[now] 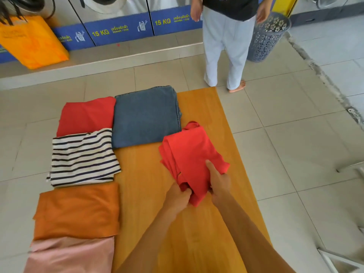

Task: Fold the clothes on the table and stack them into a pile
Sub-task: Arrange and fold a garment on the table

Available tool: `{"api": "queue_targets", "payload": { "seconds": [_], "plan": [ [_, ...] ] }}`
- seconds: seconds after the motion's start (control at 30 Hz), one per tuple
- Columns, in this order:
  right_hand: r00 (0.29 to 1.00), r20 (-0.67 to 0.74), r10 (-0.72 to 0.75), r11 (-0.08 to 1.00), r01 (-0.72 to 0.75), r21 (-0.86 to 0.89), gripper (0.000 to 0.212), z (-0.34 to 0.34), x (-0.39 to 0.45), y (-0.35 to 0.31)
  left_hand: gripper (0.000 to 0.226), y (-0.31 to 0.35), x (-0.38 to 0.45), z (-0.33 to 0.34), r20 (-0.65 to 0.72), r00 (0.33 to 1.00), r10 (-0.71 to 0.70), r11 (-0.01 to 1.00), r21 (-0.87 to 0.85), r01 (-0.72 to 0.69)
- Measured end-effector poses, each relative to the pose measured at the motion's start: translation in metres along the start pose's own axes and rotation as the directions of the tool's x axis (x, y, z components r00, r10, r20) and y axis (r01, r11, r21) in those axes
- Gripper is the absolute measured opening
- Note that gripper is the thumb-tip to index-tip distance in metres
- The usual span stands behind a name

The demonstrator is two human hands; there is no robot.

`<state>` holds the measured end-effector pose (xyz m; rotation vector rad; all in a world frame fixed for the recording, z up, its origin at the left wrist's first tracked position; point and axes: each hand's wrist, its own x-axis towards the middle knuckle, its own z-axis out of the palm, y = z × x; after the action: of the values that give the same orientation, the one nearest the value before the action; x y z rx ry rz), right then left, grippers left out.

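Observation:
A folded red garment (189,154) is held just above the wooden table (149,194), right of centre. My left hand (178,200) grips its near left corner. My right hand (218,184) grips its near right edge, thumb on top. Along the table's left side lie folded clothes in a row: a red piece (86,115) at the far end, a black-and-white striped top (82,156), an orange piece (76,211) and a pink piece (69,255) nearest me. Folded blue jeans (145,117) lie at the far middle.
A person in pale trousers (224,48) stands barefoot just past the table's far right corner. A grey perforated laundry basket (266,38) stands beside them. Washing machines (118,26) line the back wall, with an orange bag (33,42) on the ledge. Tiled floor surrounds the table.

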<state>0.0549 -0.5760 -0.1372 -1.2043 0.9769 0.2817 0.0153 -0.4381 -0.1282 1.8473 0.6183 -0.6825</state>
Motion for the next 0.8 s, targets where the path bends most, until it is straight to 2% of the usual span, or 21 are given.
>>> {"api": "queue_targets", "payload": {
  "seconds": [0.1,0.17,0.23,0.3,0.4,0.5,0.57,0.67,0.73,0.8],
  "plan": [
    [0.984,0.16,0.076,0.992,-0.091,0.086,0.04,-0.002,-0.019,0.005,0.028,-0.007,-0.021,-0.017,0.142,0.99,-0.024,1.0,0.0,0.024],
    [0.971,0.238,0.013,1.0,-0.015,0.004,0.039,-0.005,-0.035,-0.001,0.037,-0.01,-0.026,-0.035,0.057,0.998,-0.042,0.999,-0.002,0.042],
    [0.945,0.32,-0.072,0.983,0.121,-0.137,0.032,-0.006,-0.054,-0.015,0.058,-0.009,-0.028,-0.058,-0.089,0.995,-0.055,0.993,-0.111,0.045],
    [0.894,0.436,-0.102,0.941,0.23,-0.25,0.03,-0.001,-0.076,-0.031,0.072,-0.003,-0.031,-0.081,-0.115,0.993,0.038,0.985,-0.162,-0.056],
    [0.818,0.562,-0.12,0.863,0.366,-0.349,0.02,0.013,-0.104,-0.046,0.077,0.009,-0.035,-0.11,0.049,0.99,0.131,0.986,-0.111,-0.125],
    [0.81,0.564,-0.163,0.814,0.433,-0.388,0.017,0.021,-0.126,-0.062,0.082,0.013,-0.042,-0.136,0.234,0.961,0.145,0.944,-0.324,-0.063],
    [0.788,0.6,-0.138,0.787,0.456,-0.417,0.023,0.019,-0.139,-0.075,0.07,0.009,-0.047,-0.146,0.237,0.957,0.165,0.906,-0.42,-0.053],
    [0.666,0.745,-0.04,0.756,0.508,-0.414,0.03,0.011,-0.153,-0.094,0.054,-0.003,-0.049,-0.148,0.032,0.989,0.146,0.915,-0.384,-0.123],
    [0.566,0.824,0.033,0.751,0.529,-0.394,0.033,0.009,-0.162,-0.105,0.054,-0.01,-0.05,-0.144,0.059,0.981,0.184,0.893,-0.428,-0.142],
    [0.508,0.858,0.074,0.754,0.535,-0.381,0.035,0.011,-0.165,-0.11,0.052,-0.016,-0.052,-0.136,0.139,0.965,0.221,0.851,-0.511,-0.121]
  ]
}}
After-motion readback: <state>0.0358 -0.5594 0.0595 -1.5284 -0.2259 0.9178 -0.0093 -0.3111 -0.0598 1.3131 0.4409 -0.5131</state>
